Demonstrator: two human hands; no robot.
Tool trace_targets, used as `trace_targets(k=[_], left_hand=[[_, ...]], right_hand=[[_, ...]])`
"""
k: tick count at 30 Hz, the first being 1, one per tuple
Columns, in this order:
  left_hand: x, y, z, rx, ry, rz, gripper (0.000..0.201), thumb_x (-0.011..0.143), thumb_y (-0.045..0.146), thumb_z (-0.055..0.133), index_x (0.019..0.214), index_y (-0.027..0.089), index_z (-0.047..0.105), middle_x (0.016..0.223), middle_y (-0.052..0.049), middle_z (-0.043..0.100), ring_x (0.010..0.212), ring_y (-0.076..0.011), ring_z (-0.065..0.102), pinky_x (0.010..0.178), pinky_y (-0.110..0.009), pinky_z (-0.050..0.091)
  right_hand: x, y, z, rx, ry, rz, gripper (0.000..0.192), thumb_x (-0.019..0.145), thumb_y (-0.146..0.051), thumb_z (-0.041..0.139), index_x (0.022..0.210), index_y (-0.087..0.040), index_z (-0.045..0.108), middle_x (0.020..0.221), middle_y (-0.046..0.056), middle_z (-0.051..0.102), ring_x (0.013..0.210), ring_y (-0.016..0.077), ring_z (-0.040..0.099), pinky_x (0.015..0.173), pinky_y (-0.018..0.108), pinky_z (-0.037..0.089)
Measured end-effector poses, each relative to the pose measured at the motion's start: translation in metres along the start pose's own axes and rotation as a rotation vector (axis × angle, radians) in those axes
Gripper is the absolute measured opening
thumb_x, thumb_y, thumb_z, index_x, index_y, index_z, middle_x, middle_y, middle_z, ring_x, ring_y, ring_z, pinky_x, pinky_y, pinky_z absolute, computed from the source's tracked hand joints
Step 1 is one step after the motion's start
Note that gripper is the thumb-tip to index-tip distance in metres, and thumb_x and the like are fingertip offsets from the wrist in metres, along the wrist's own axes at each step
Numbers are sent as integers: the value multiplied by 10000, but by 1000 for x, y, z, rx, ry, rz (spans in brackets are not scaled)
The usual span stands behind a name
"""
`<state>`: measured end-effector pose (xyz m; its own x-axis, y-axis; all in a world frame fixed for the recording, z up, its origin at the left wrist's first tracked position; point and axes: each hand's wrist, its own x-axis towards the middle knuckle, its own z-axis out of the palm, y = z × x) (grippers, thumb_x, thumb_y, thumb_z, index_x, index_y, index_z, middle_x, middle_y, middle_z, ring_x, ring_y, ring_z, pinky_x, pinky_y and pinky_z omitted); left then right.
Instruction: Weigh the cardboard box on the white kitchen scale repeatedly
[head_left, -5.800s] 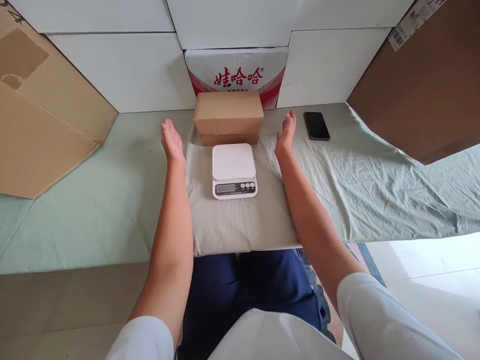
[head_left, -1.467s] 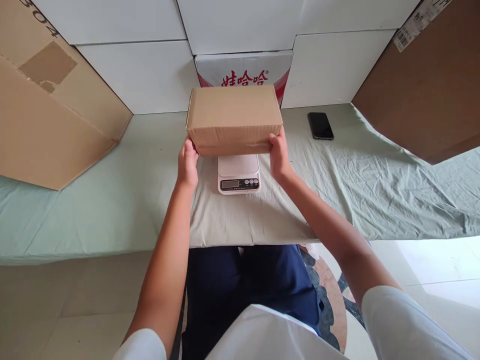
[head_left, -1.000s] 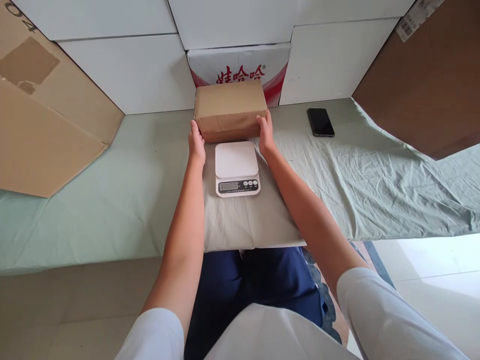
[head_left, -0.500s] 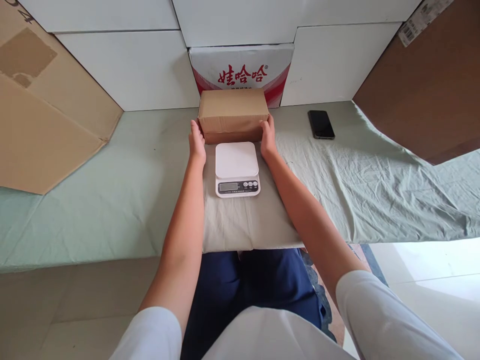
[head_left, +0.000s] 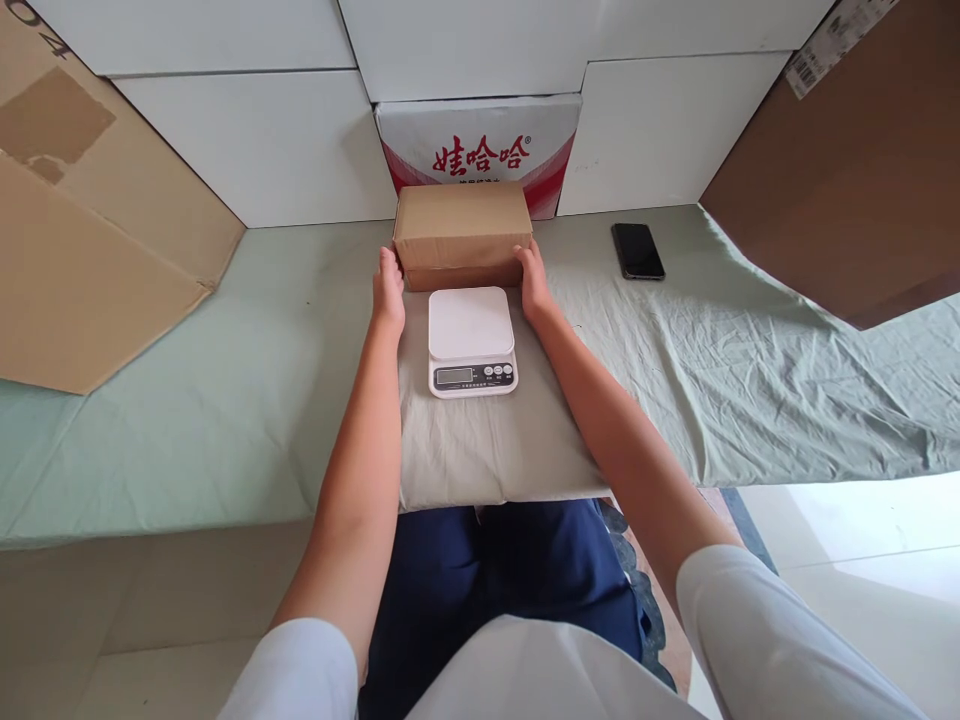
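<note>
A closed brown cardboard box rests on the cloth-covered table, just behind a white kitchen scale. My left hand is at the box's left side, its fingers against that end. On the other end, my right hand grips the box with its thumb on the front face and its fingers along the right side. Between my wrists lies the scale, its flat weighing plate bare and its display and buttons facing me. No digits can be made out on the display.
A black phone lies to the right. Behind the box stands a white and red printed carton against white panels. Large cardboard sheets flank the table, one left and one right. The green cloth is wrinkled at right.
The whole view has shifted slightly. Both hands stay at the ends of the cardboard box, and the box and scale keep their places.
</note>
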<state>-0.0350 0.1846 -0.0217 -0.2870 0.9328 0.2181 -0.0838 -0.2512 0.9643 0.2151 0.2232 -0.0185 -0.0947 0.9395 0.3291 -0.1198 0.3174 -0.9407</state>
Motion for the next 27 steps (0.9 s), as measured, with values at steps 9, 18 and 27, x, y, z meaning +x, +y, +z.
trace_targets(k=[9, 18, 27], left_hand=[[-2, 45, 1, 24, -68, 129, 891, 765, 941, 392, 1277, 260, 653, 1538, -94, 572, 1565, -325, 372, 1320, -506, 239], [-112, 109, -5, 54, -148, 204, 843, 830, 904, 329, 1358, 319, 631, 1576, -30, 540, 1580, -334, 337, 1309, -476, 284], [-176, 86, -13, 74, -108, 110, 837, 843, 878, 343, 1441, 345, 587, 1602, -38, 517, 1573, -327, 353, 1304, -475, 293]], right_hand=[[-2, -41, 6, 4, -9, -58, 668, 811, -740, 500, 1337, -330, 471, 1452, 17, 580, 1452, 280, 470, 1313, 529, 331], [-86, -94, -8, 5, -174, -107, 665, 844, -613, 582, 1450, -394, 415, 1581, -30, 464, 1532, 290, 367, 1341, 528, 289], [-137, -82, -19, 32, -169, 21, 659, 800, -586, 636, 1408, -391, 474, 1544, -17, 512, 1472, 311, 424, 1311, 545, 328]])
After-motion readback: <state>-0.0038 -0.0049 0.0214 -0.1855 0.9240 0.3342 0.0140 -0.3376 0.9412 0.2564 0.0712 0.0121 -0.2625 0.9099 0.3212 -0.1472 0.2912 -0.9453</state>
